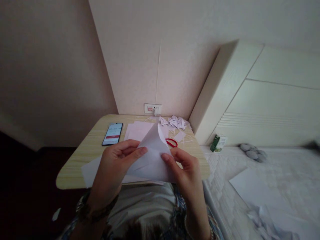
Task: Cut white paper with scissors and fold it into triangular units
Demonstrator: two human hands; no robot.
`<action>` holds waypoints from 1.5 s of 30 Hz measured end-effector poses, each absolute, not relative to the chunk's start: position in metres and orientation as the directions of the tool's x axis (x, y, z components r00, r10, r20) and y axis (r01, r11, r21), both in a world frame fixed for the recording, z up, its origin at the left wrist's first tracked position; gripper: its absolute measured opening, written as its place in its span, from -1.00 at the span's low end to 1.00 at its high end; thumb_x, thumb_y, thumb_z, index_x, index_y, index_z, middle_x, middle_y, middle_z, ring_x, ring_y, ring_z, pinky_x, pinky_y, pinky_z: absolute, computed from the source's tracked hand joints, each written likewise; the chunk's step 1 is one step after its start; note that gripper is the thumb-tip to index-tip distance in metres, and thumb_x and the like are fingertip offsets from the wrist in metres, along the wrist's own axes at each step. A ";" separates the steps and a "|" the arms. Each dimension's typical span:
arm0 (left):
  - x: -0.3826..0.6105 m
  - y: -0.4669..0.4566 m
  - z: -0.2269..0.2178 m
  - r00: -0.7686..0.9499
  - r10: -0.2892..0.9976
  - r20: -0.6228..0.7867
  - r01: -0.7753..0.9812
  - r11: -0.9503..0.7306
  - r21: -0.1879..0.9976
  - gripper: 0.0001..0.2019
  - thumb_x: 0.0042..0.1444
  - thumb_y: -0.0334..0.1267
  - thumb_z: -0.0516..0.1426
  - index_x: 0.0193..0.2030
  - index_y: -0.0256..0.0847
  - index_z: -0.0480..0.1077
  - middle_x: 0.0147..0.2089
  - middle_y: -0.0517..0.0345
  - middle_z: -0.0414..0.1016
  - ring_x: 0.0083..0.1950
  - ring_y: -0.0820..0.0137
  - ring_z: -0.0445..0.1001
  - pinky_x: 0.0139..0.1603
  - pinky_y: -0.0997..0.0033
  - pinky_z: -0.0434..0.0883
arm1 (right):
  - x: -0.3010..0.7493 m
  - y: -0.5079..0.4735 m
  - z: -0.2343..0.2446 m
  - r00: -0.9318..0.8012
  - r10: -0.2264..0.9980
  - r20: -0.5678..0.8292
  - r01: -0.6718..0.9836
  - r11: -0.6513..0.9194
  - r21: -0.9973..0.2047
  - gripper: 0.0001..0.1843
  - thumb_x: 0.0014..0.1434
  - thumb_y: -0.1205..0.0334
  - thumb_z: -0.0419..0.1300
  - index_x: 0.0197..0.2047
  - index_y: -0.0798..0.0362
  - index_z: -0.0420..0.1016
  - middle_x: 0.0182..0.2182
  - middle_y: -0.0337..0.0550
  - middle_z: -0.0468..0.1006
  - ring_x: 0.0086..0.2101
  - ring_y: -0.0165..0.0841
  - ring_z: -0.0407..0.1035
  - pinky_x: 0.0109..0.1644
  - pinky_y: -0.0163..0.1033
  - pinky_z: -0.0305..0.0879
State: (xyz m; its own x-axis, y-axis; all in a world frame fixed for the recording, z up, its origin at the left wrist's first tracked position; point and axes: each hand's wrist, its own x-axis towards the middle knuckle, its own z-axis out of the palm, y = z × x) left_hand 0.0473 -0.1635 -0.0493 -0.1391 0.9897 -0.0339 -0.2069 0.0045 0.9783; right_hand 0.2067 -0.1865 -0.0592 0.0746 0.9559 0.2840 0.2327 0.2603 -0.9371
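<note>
A white sheet of paper (152, 160) is held up over the near edge of the small table, its top corner curling over. My left hand (120, 158) pinches its left edge between thumb and fingers. On the opposite edge, my right hand (183, 163) grips the same sheet, thumb in front. Just behind the right fingers shows a red loop, which looks like a scissors handle (172, 142). More white sheets (140, 129) lie flat behind the held paper, and another sheet (90, 170) lies under my left wrist.
A lit phone (112, 134) lies on the wooden table (71, 170). Folded paper pieces (177, 122) are heaped at its back right, below a wall socket (153, 109). On the bed at right are a small green-white box (218, 143), grey stone-like objects (252, 152) and loose paper (257, 186).
</note>
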 end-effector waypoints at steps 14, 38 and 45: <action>0.030 -0.162 -0.044 -0.085 0.996 0.040 -0.135 -0.052 0.990 -0.82 -0.35 -0.32 0.47 -0.62 -0.15 0.55 -0.59 0.25 0.58 -0.57 0.46 0.48 -0.60 0.63 0.36 | 0.209 -0.189 -0.059 -0.035 0.942 0.333 0.311 0.327 -0.893 -0.70 0.22 0.19 0.21 -0.53 0.06 0.48 -0.61 -0.32 0.45 -0.53 -0.44 0.31 -0.46 -0.39 0.14; 0.027 -0.155 -0.051 -0.245 0.967 0.068 -0.144 -0.105 0.984 -0.78 -0.34 -0.28 0.45 -0.48 -0.18 0.59 -0.46 0.19 0.66 -0.40 0.38 0.59 -0.38 0.52 0.46 | 0.207 -0.184 -0.069 -0.175 0.955 0.240 0.375 0.290 -0.881 -0.63 0.27 0.14 0.18 -0.56 0.03 0.35 -0.62 -0.33 0.31 -0.53 -0.43 0.20 -0.44 -0.31 0.07; 0.035 -0.157 -0.053 -0.340 0.933 0.114 -0.201 -0.190 0.961 -0.83 -0.26 -0.30 0.43 -0.51 -0.18 0.55 -0.49 0.24 0.64 -0.42 0.43 0.57 -0.33 0.51 0.47 | 0.209 -0.186 -0.066 -0.183 0.952 0.245 0.400 0.300 -0.866 -0.65 0.28 0.13 0.20 -0.53 0.04 0.44 -0.60 -0.30 0.39 -0.52 -0.41 0.25 -0.44 -0.31 0.12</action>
State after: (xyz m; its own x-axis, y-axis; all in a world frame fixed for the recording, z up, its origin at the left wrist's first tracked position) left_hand 0.0345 -0.1574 -0.0530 -0.3403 0.9334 0.1136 -0.2009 -0.1902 0.9610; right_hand 0.2088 -0.1862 -0.0660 -0.1829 0.9521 0.2452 0.4003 0.2999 -0.8659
